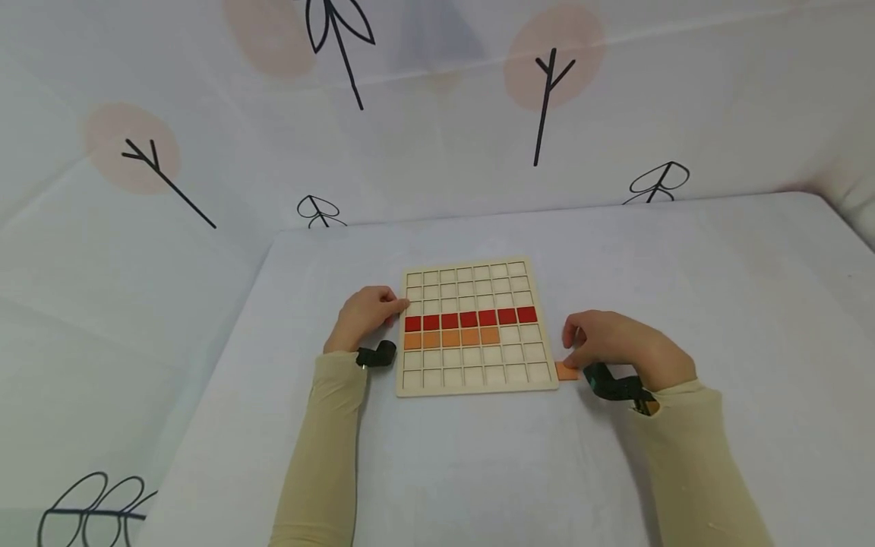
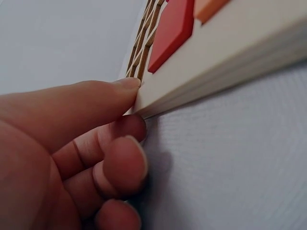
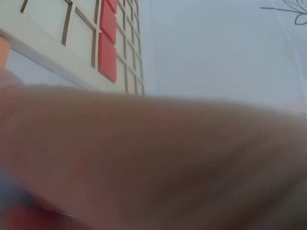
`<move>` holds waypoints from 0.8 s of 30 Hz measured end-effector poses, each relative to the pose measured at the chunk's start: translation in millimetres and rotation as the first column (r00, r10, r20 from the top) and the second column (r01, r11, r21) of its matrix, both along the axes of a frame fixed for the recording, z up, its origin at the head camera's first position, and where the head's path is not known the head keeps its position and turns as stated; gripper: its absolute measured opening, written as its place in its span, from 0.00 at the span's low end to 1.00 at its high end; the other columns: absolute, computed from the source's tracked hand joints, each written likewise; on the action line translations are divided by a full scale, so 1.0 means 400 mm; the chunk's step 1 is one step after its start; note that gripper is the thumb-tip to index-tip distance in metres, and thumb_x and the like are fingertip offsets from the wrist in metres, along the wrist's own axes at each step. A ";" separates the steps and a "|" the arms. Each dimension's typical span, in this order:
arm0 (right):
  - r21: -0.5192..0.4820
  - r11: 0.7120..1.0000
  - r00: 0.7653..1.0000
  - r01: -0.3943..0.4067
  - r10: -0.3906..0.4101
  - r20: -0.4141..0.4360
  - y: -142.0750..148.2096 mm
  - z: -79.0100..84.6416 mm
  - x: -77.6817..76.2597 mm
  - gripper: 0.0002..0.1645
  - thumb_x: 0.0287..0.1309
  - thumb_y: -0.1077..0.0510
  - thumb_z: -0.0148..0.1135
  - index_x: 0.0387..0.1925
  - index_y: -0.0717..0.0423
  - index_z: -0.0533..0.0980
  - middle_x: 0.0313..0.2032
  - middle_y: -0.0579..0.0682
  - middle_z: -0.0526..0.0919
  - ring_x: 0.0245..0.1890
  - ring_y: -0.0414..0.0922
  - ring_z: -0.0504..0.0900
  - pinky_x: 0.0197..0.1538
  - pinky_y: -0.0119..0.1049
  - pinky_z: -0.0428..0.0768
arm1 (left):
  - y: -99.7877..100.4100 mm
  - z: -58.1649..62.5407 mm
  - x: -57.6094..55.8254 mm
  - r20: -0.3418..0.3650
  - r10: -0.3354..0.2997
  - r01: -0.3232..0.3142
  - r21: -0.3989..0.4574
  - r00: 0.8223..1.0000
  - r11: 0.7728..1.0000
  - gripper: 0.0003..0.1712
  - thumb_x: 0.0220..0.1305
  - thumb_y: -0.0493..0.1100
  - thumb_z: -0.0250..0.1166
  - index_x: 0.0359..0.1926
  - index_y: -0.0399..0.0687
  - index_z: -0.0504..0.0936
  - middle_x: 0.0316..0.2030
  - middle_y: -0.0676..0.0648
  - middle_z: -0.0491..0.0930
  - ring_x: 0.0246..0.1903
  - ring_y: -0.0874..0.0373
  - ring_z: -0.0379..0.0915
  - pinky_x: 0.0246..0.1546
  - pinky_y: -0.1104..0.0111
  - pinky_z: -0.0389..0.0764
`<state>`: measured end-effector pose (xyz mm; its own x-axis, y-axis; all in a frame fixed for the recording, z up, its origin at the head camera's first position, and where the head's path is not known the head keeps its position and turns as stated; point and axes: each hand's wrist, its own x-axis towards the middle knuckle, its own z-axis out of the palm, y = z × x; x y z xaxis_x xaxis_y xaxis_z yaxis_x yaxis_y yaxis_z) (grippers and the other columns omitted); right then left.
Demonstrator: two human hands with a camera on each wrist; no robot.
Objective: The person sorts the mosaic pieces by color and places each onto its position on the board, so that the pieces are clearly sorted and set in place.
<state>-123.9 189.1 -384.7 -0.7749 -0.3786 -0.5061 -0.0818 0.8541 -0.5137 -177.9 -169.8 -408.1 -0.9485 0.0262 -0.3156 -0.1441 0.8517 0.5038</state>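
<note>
A cream wooden grid board (image 1: 472,382) lies flat on the table. Red square tiles (image 1: 468,320) fill one row across its middle, and orange tiles (image 1: 450,339) fill the left part of the row below. My left hand (image 1: 364,313) pinches the board's left edge, thumb on top, as the left wrist view shows up close. Beside the lower right corner of the board, my right hand (image 1: 618,343) holds a loose orange tile (image 1: 566,372) at the fingertips. In the right wrist view the forearm-side of the hand blurs and hides most of the grip.
A white cloth covers the table (image 1: 478,471). Behind and to the left hangs a pale sheet (image 1: 437,152) printed with black plant drawings and pink circles. A dark camera mount sits at each wrist, the right one (image 1: 611,386) close to the tile.
</note>
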 end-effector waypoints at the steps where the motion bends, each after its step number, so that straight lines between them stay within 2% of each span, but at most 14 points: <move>1: 0.002 1.000 1.000 -0.004 0.004 0.000 0.001 -0.001 -0.001 0.16 0.43 0.53 0.67 0.31 0.55 0.71 0.26 0.48 0.73 0.29 0.45 0.70 0.30 0.36 0.67 | 0.000 -0.001 0.000 -0.002 -0.002 0.002 0.001 1.000 1.000 0.19 0.56 0.59 0.58 0.25 0.49 0.75 0.19 0.49 0.73 0.25 0.55 0.65 0.25 0.66 0.62; 10: -0.018 1.000 1.000 -0.025 0.025 -0.002 -0.004 0.000 0.008 0.19 0.40 0.53 0.69 0.32 0.54 0.70 0.25 0.48 0.71 0.28 0.44 0.68 0.30 0.36 0.63 | -0.002 0.001 -0.003 -0.005 -0.007 0.007 0.008 1.000 1.000 0.19 0.56 0.59 0.58 0.25 0.48 0.75 0.18 0.49 0.73 0.25 0.54 0.65 0.26 0.66 0.63; 15: 0.004 0.999 0.999 -0.045 0.045 -0.008 -0.018 0.006 0.011 0.21 0.37 0.54 0.70 0.32 0.54 0.68 0.21 0.47 0.68 0.25 0.43 0.67 0.28 0.35 0.62 | -0.002 -0.001 -0.005 -0.010 -0.013 0.013 -0.004 1.000 1.000 0.19 0.56 0.59 0.58 0.25 0.49 0.75 0.19 0.49 0.73 0.25 0.55 0.65 0.26 0.66 0.62; 24: 0.059 0.997 0.999 -0.043 0.044 -0.012 -0.032 0.014 0.019 0.21 0.37 0.55 0.69 0.32 0.54 0.68 0.22 0.48 0.69 0.26 0.44 0.67 0.29 0.35 0.62 | -0.002 -0.003 -0.004 -0.004 -0.009 0.009 -0.009 1.000 1.000 0.19 0.56 0.59 0.57 0.25 0.49 0.75 0.19 0.49 0.73 0.25 0.55 0.65 0.26 0.66 0.62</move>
